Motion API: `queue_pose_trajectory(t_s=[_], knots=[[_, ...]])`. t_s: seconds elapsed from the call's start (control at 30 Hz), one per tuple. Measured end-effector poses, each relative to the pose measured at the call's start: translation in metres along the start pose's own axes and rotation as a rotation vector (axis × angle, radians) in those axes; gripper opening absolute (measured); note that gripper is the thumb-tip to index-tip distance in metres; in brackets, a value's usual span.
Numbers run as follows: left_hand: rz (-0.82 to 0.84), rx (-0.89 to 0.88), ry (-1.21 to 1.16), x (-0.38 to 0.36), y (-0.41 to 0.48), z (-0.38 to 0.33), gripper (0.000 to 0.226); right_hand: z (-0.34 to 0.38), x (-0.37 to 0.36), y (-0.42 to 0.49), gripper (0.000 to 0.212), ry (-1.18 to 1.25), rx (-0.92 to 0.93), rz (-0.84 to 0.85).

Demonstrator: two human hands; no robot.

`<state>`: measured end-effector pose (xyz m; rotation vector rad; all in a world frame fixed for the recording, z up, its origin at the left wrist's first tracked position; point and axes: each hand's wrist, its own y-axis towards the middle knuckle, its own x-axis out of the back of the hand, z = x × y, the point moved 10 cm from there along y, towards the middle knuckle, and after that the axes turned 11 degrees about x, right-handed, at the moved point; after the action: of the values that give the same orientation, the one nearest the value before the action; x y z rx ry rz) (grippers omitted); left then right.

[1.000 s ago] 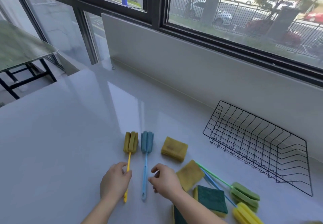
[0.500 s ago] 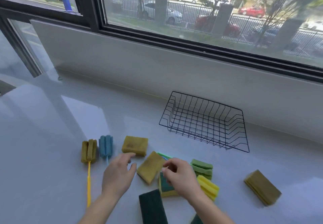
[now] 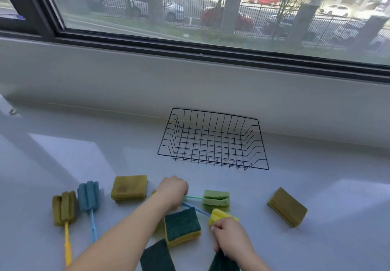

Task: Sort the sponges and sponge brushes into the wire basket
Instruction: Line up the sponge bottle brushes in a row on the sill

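Note:
The black wire basket [image 3: 215, 113] stands empty by the wall. My left hand [image 3: 173, 192] is closed around the handle end of the green sponge brush [image 3: 216, 200]; the blue handle of the yellow sponge brush [image 3: 220, 215] also runs up to it. My right hand [image 3: 231, 240] has its fingers curled onto the near edge of the yellow brush head. Between my hands lies a green-topped yellow sponge [image 3: 182, 226]. An olive sponge brush [image 3: 63, 207], a blue sponge brush [image 3: 88, 195] and an olive sponge [image 3: 129, 187] lie to the left. Another olive sponge [image 3: 287, 206] lies to the right.
Two dark green scouring pads sit at the bottom edge, one [image 3: 157, 257] below my left forearm and one [image 3: 221, 264] partly under my right hand. A sponge is mostly hidden under my left arm. The grey wall and window run behind the basket on the white counter [image 3: 327, 186].
The view has swung right, bringing the basket to the centre. My left hand moved up and right onto the brush handles. My right hand dropped back onto the yellow brush head.

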<state>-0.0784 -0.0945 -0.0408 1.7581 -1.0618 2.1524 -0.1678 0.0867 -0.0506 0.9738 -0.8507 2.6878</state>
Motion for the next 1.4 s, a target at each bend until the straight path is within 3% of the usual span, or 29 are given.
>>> queue_pose_trajectory(t_s=[0.1, 0.2, 0.3, 0.5, 0.6, 0.67, 0.73, 0.93, 1.13, 1.4], knots=[[0.007, -0.013, -0.046, -0.001, 0.014, -0.006, 0.035, 0.007, 0.011, 0.006, 0.027, -0.183, 0.023, -0.018], [0.043, -0.010, -0.187, -0.005, 0.022, -0.010, 0.038, 0.003, 0.018, 0.013, 0.024, -0.156, 0.000, -0.102], [0.109, -0.004, -0.347, -0.011, 0.027, -0.013, 0.036, -0.007, 0.014, 0.010, 0.025, 0.033, -0.065, -0.196], [0.237, -0.007, -0.454, -0.024, 0.028, -0.022, 0.033, -0.017, -0.014, 0.017, 0.022, 0.381, -0.196, -0.168], [0.262, -0.009, -0.522, -0.023, 0.028, -0.026, 0.029, -0.025, -0.017, 0.026, 0.016, 0.817, -0.339, -0.267], [0.272, -0.014, -0.586, -0.021, 0.027, -0.029, 0.028, -0.023, -0.031, 0.028, 0.014, 1.259, -0.508, -0.262], [0.265, -0.020, -0.628, -0.017, 0.026, -0.030, 0.028, -0.018, -0.037, 0.032, 0.018, 1.508, -0.559, -0.261], [0.283, -0.030, -0.766, -0.016, 0.016, -0.029, 0.025, -0.031, -0.027, 0.030, 0.009, 1.431, -0.444, -0.392], [0.200, -0.045, -0.882, 0.001, 0.003, -0.027, 0.022, -0.037, -0.002, 0.023, 0.002, 1.439, -0.286, -0.567], [0.004, 0.140, -1.261, 0.025, -0.035, 0.020, 0.024, -0.014, 0.066, 0.015, 0.006, 1.396, 0.003, -0.693]])
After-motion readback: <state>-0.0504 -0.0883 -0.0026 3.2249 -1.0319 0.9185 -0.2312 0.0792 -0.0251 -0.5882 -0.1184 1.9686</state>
